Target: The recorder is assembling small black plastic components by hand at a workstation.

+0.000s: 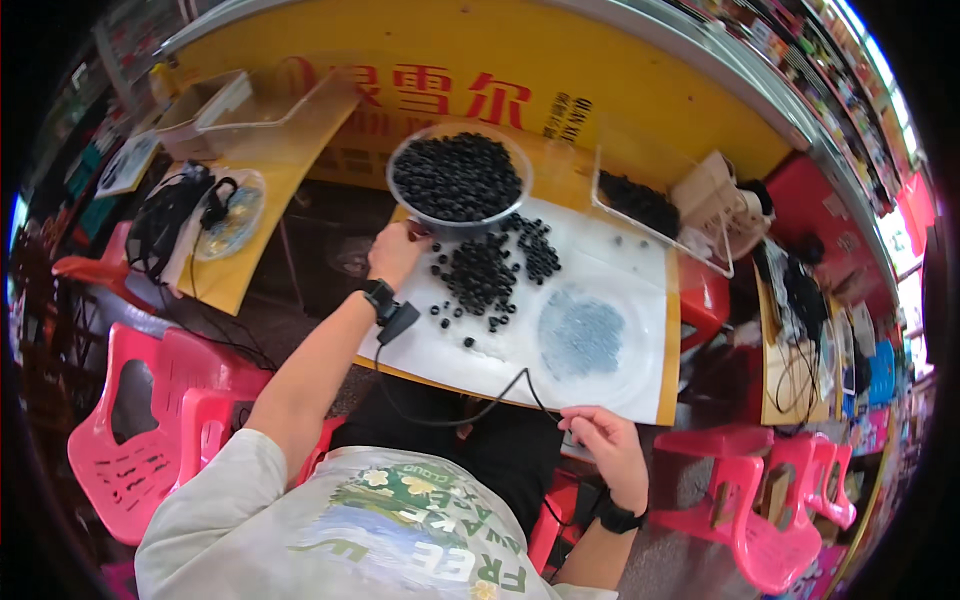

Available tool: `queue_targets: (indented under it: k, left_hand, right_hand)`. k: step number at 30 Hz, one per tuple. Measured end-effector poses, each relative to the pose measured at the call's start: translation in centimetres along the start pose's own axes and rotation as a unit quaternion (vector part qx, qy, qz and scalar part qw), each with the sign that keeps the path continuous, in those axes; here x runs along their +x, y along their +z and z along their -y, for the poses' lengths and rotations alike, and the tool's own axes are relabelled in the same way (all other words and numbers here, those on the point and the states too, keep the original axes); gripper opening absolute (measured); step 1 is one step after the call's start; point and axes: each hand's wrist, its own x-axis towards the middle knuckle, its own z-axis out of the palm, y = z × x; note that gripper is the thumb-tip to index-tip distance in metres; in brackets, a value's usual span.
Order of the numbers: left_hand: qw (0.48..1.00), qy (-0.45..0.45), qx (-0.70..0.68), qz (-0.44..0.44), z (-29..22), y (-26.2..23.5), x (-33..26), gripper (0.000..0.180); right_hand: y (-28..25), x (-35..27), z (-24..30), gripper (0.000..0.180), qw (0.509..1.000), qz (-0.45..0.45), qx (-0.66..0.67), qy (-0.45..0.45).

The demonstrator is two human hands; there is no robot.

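Note:
At the far side of the white-topped table (pixel 630 275), a clear round bowl (pixel 398 192) is heaped with small black ring-like pieces (pixel 460 175). Loose black pieces (pixel 478 278) of the same kind lie piled in front of it. My left hand (pixel 398 252) is at the bowl's near left side, fingers curled in; their tips are partly hidden by the bowl. Over the table's near right edge, my right hand (pixel 605 445) has its fingers drawn together beside a black cable (pixel 515 385); what they hold is unclear. The cable runs across from my left wrist.
A round blue-grey patch (pixel 582 332) shows on the tabletop's right. A clear bin (pixel 640 205) of dark pieces stands at the back right. Pink chairs (pixel 150 430) flank me, and side tables hold dark cables (pixel 170 220). A yellow panel (pixel 640 90) closes off the back.

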Motion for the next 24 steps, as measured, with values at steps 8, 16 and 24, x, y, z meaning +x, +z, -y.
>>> queue_targets:
  k: [8,16,24]
  left_hand:
    - [0.961,0.021,-0.272,0.037,1.7,-1.0,-2.3,0.02]
    - [0.719,-0.243,-0.578,0.299,1.6,-5.5,-11.7,0.022]
    - [0.629,-0.271,-0.635,0.358,0.9,-3.7,-14.8,0.019]
  right_hand:
    - [-4.4,3.6,-3.6,0.014,0.9,-0.244,-0.33,-0.147]
    - [-1.5,8.0,-4.9,0.011,0.896,-0.17,-0.351,-0.212]
    - [-2.9,8.0,-5.8,0.012,0.848,-0.159,-0.464,-0.199]
